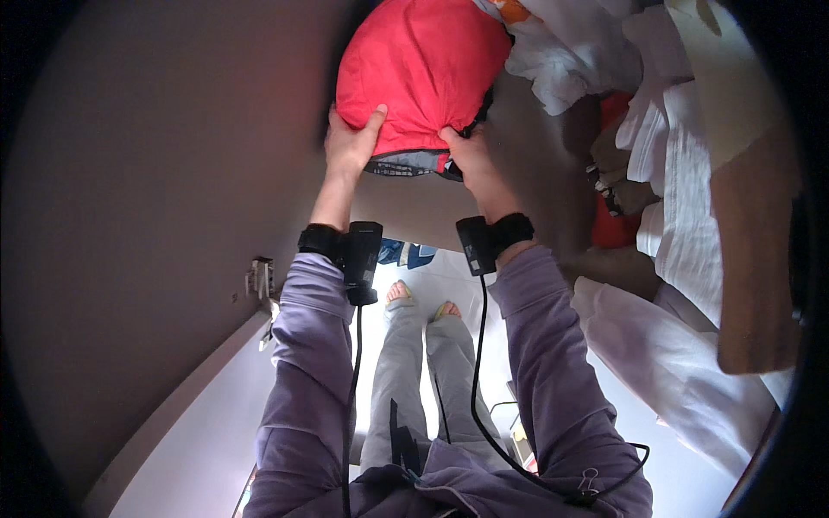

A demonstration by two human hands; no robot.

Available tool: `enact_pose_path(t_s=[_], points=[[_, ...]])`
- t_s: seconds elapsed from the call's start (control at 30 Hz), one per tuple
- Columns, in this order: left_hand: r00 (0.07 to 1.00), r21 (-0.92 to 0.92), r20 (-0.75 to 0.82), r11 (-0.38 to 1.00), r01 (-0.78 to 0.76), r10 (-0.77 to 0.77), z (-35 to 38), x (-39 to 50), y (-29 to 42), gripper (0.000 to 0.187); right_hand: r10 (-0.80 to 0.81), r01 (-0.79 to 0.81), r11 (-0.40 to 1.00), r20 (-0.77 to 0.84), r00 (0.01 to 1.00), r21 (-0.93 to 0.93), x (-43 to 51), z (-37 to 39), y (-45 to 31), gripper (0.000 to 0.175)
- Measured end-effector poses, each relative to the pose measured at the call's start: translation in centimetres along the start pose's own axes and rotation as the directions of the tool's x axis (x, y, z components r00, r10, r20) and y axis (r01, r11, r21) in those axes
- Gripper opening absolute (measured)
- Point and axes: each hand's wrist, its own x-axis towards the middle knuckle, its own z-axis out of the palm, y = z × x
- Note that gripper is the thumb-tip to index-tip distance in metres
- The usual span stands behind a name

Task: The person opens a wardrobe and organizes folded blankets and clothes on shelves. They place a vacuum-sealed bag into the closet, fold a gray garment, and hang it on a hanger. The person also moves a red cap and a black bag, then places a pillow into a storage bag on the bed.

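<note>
Both of my hands hold a bulging red fabric bag at the top of the view. My left hand grips its lower left side, thumb lying on the red cloth. On the lower right, my right hand pinches the fabric beside a black edge or cord. A grey and black patterned strip shows along the bag's near end. The fingers of both hands are mostly hidden behind the bag. Under it lies a brown shelf board inside a cabinet.
A brown panel with a metal hinge stands on the left. Hanging white garments and a brown garment fill the right side. White crumpled cloth lies at the upper right. Dark blue cloth shows beyond my feet.
</note>
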Motion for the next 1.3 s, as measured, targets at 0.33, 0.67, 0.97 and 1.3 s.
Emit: enact_pose_path(t_s=[0.33,0.67,0.97,1.3], points=[[0.937,0.256,0.346,0.957,-0.139,0.044,7.8,-13.2,-0.7,0.098,0.372,-0.442,0.896,-0.472,0.799,-0.042,-13.1,-13.5,4.2,0.077],[0.831,-0.104,0.520,0.980,-0.168,0.197,21.3,-15.1,2.8,0.108,-0.567,-0.006,0.706,-0.570,0.594,-0.708,-8.3,-18.5,2.4,0.084],[0.750,-0.301,0.580,0.939,-0.166,0.319,18.1,-12.7,-0.1,0.093,-0.186,-0.131,0.573,-0.284,0.941,-0.809,6.4,-17.5,-2.7,0.104],[0.745,-0.350,0.659,0.920,0.178,0.106,9.8,-18.8,-4.4,0.077,-0.264,-0.039,0.461,-0.179,0.948,-0.886,9.5,-19.4,-2.4,0.101]])
